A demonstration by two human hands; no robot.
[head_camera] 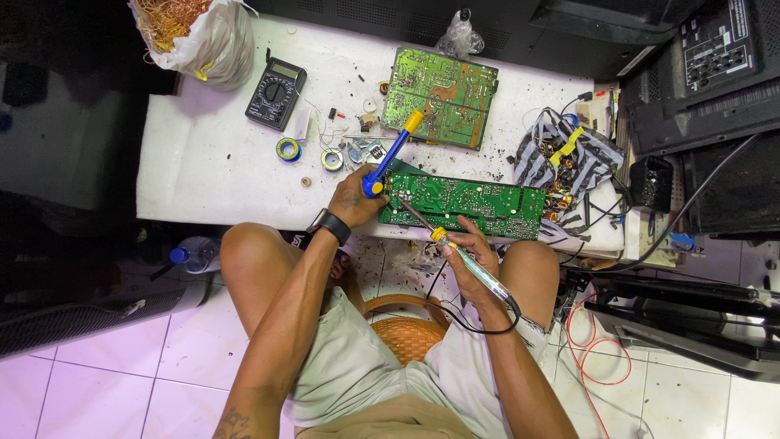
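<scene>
1. White padding covers the low workbench point(203, 162), which stands on a pale tiled floor among dark television casings.
2. At the near edge of the bench lies a long green circuit board point(475, 205); a second, squarer board point(439, 96) sits behind it, with a black multimeter point(276, 93) and 2 solder reels point(309, 154) to the left.
3. The left hand point(353, 199) is closed around a blue and yellow solder sucker point(390, 156), its tip down at the long board's left end.
4. The right hand point(471, 256) pinches a soldering iron point(455, 248) like a pen, the tip touching the same corner.
5. The board looks light, stiff and thin, likely brittle; its bare edges seem the safest hold.
6. The iron's metal end is presumably hot, so only its handle should be gripped.
</scene>
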